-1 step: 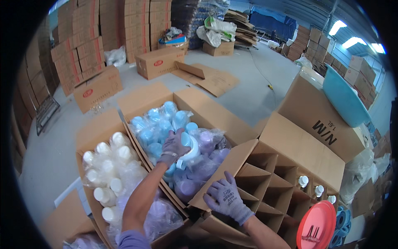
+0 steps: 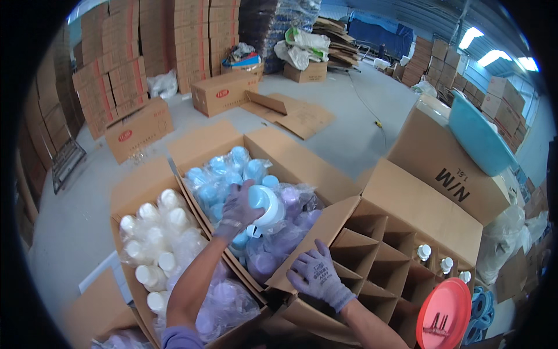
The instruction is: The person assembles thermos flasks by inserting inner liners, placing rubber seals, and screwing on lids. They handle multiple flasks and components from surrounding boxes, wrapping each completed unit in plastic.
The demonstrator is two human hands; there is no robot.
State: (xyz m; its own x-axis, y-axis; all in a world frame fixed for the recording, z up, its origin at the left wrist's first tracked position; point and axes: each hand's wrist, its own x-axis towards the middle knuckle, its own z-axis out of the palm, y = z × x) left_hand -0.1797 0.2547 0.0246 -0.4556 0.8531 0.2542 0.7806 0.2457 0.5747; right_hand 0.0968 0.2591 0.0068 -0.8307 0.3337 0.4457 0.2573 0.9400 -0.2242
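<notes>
My left hand (image 2: 239, 210), in a grey-purple glove, is closed around a pale bottle with a light blue cap (image 2: 266, 205). The bottle is tilted above a carton (image 2: 204, 228) of bagged blue-capped bottles (image 2: 218, 168) and purple ones (image 2: 268, 256). My right hand (image 2: 318, 276), gloved in grey, lies with fingers apart on the flap (image 2: 325, 232) of a carton with cardboard dividers (image 2: 372, 250). White-capped bottles (image 2: 446, 265) stand in a few of its compartments; many other compartments show no bottle.
At left, a carton (image 2: 135, 294) holds white-capped bottles (image 2: 152, 276) and purple bagged ones. A red round plastic piece (image 2: 444, 311) sits at lower right, beside blue rings (image 2: 479, 311). A turquoise basin (image 2: 479, 136) rests against a large carton (image 2: 430, 157). Flattened cardboard (image 2: 305, 116) lies on the floor.
The bottle in my left hand has come up slightly and looks larger, with the hand turned a little. My right hand stays on the flap. The view has shifted slightly.
</notes>
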